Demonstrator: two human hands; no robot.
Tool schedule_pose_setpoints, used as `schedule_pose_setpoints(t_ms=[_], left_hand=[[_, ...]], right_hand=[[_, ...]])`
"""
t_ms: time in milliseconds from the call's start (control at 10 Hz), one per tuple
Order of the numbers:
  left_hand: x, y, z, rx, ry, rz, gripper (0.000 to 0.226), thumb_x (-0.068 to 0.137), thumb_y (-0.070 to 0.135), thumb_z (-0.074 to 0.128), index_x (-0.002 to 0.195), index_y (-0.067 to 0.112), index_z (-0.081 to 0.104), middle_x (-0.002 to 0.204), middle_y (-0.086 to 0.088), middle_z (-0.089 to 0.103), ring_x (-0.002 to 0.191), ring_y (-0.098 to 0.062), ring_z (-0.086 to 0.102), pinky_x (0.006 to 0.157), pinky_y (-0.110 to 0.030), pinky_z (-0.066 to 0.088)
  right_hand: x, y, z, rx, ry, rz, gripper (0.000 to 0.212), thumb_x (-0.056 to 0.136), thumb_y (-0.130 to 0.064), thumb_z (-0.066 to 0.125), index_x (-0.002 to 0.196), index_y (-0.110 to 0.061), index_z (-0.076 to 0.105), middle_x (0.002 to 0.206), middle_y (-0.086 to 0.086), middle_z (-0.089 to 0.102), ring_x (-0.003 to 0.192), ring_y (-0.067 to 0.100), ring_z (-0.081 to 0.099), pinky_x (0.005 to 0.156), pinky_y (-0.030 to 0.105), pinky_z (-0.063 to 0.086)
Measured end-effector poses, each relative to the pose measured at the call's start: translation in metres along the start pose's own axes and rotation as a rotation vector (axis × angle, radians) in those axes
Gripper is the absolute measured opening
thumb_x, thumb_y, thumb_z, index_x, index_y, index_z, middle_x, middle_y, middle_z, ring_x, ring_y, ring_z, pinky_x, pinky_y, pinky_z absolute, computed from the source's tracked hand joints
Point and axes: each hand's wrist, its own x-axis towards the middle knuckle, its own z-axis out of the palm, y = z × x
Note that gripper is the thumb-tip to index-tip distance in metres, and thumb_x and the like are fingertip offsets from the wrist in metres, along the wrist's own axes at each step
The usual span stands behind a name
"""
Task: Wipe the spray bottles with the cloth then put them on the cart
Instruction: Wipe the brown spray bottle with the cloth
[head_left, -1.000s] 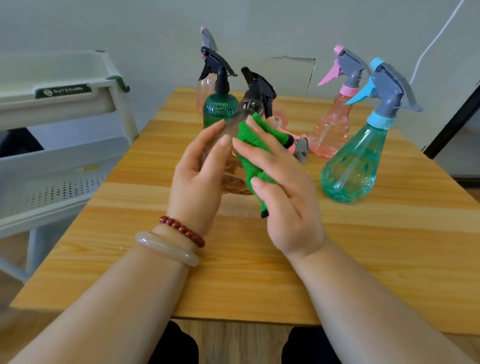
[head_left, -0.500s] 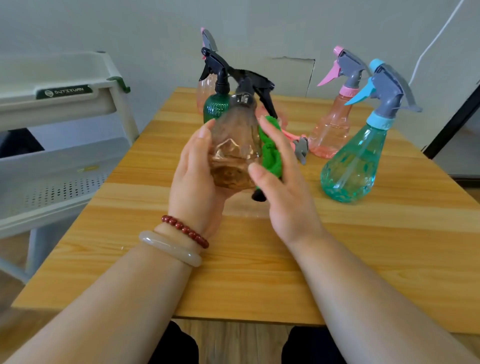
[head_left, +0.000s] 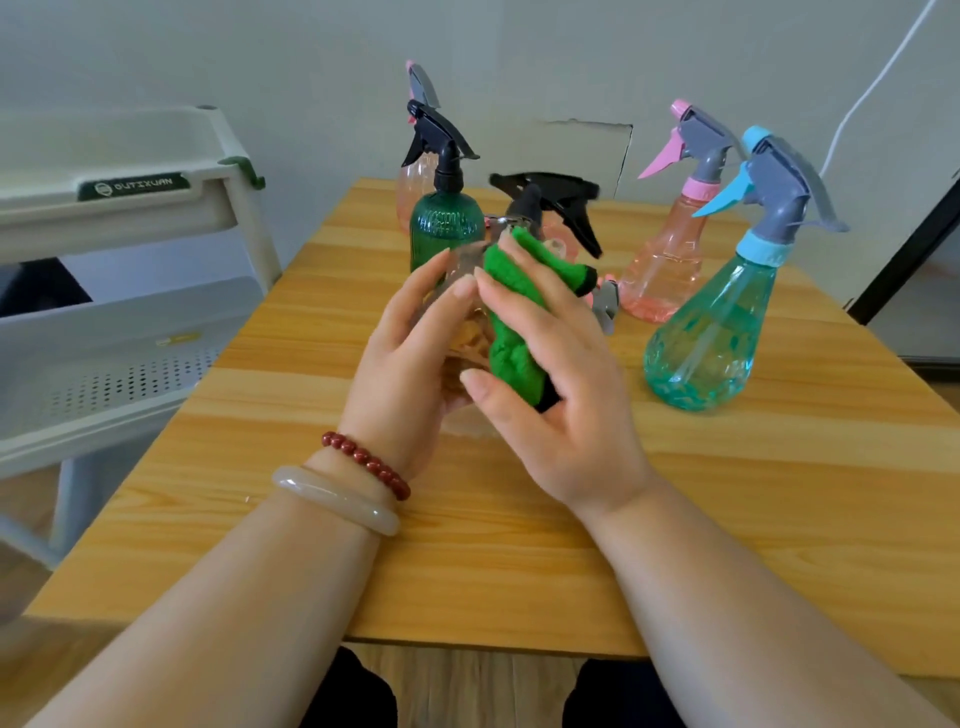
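Note:
My left hand (head_left: 410, 364) grips a clear amber spray bottle with a black trigger head (head_left: 550, 200) above the wooden table (head_left: 519, 571). My right hand (head_left: 566, 395) presses a green cloth (head_left: 511, 332) against the bottle's side, fingers wrapped over the cloth. Most of the bottle's body is hidden behind both hands and the cloth. The white cart (head_left: 130, 291) stands to the left of the table.
On the table behind my hands stand a dark green bottle (head_left: 447, 223), a pink bottle (head_left: 415, 171) behind it, another pink bottle (head_left: 670, 254) and a teal bottle (head_left: 711, 322) at the right. A further pink bottle lies behind my hands, mostly hidden.
The bottle has turned in my left hand, its trigger head swinging to the right. My right hand slid the cloth across the front of the bottle.

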Motion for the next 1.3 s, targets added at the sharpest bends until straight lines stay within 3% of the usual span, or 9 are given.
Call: schedule_pose_setpoints(t_ms=[100, 200, 300, 500, 700, 1000, 1100, 1200, 1300], left_hand=[[-0.001, -0.002, 0.001, -0.023, -0.049, -0.015, 0.064, 0.080, 0.043, 0.065, 0.139, 0.022, 0.053, 0.126, -0.010, 0.067, 0.113, -0.031, 0.065, 0.086, -0.049, 0.056], [-0.002, -0.006, 0.005, -0.075, -0.059, -0.028, 0.056, 0.085, 0.034, 0.064, 0.137, 0.018, 0.054, 0.125, -0.011, 0.068, 0.110, -0.033, 0.067, 0.080, -0.050, 0.059], [-0.002, -0.006, 0.010, -0.102, -0.063, -0.029, 0.054, 0.086, 0.034, 0.059, 0.138, 0.017, 0.053, 0.126, -0.011, 0.067, 0.113, -0.033, 0.066, 0.082, -0.053, 0.058], [0.004, -0.002, -0.002, -0.158, -0.030, -0.064, 0.059, 0.089, 0.044, 0.052, 0.142, 0.018, 0.050, 0.134, -0.018, 0.060, 0.121, -0.039, 0.059, 0.091, -0.056, 0.051], [0.002, -0.009, 0.004, -0.077, -0.113, -0.051, 0.056, 0.088, 0.038, 0.055, 0.141, 0.017, 0.051, 0.130, -0.015, 0.064, 0.116, -0.037, 0.063, 0.085, -0.056, 0.056], [0.001, 0.000, -0.002, -0.233, -0.122, -0.001, 0.064, 0.099, 0.049, 0.035, 0.146, 0.006, 0.042, 0.140, -0.022, 0.054, 0.129, -0.036, 0.054, 0.105, -0.054, 0.046], [0.001, -0.004, -0.003, -0.108, -0.109, 0.063, 0.067, 0.094, 0.054, 0.042, 0.147, 0.014, 0.043, 0.144, -0.018, 0.051, 0.134, -0.029, 0.050, 0.111, -0.048, 0.042], [0.000, -0.012, 0.001, 0.175, 0.046, 0.115, 0.038, 0.095, 0.062, 0.040, 0.132, 0.060, 0.045, 0.142, 0.019, 0.050, 0.132, 0.008, 0.043, 0.116, -0.024, 0.034], [0.002, -0.012, 0.003, 0.139, 0.078, 0.096, 0.026, 0.107, 0.029, 0.042, 0.122, 0.045, 0.057, 0.117, 0.033, 0.065, 0.115, 0.011, 0.057, 0.097, -0.020, 0.051]], right_hand=[[0.002, 0.000, 0.001, 0.049, 0.069, -0.011, 0.045, 0.099, -0.017, 0.048, 0.141, -0.003, 0.043, 0.149, 0.001, 0.040, 0.143, 0.012, 0.034, 0.116, 0.032, 0.030], [0.007, 0.009, -0.005, 0.248, 0.155, 0.309, 0.048, 0.103, -0.016, 0.036, 0.150, -0.009, 0.031, 0.152, -0.014, 0.031, 0.142, -0.007, 0.024, 0.113, 0.011, 0.021], [0.008, 0.015, -0.008, 0.334, 0.161, 0.415, 0.050, 0.102, -0.018, 0.032, 0.151, -0.012, 0.030, 0.160, -0.003, 0.027, 0.146, -0.002, 0.019, 0.116, 0.012, 0.016], [-0.001, 0.005, 0.002, 0.132, 0.044, 0.024, 0.044, 0.098, -0.008, 0.041, 0.141, 0.000, 0.042, 0.150, 0.007, 0.036, 0.146, 0.011, 0.027, 0.117, 0.026, 0.023], [0.011, 0.011, -0.003, 0.326, 0.167, 0.403, 0.049, 0.101, -0.016, 0.034, 0.150, -0.010, 0.032, 0.161, 0.003, 0.025, 0.147, 0.003, 0.017, 0.117, 0.013, 0.015], [0.002, -0.003, 0.008, 0.338, 0.013, 0.241, 0.056, 0.096, -0.014, 0.055, 0.147, -0.018, 0.032, 0.159, 0.003, 0.028, 0.149, 0.010, 0.019, 0.120, 0.028, 0.021], [0.001, 0.000, 0.006, 0.350, 0.055, 0.270, 0.063, 0.092, -0.019, 0.063, 0.147, -0.018, 0.031, 0.153, -0.004, 0.034, 0.146, 0.008, 0.026, 0.118, 0.031, 0.027], [0.000, 0.003, 0.000, 0.250, 0.111, 0.249, 0.058, 0.093, -0.020, 0.063, 0.144, -0.014, 0.037, 0.146, -0.006, 0.042, 0.140, 0.001, 0.033, 0.111, 0.016, 0.028], [0.000, 0.006, -0.004, 0.211, 0.128, 0.245, 0.054, 0.092, -0.020, 0.065, 0.141, -0.014, 0.043, 0.142, -0.004, 0.046, 0.137, 0.002, 0.038, 0.108, 0.013, 0.030]])
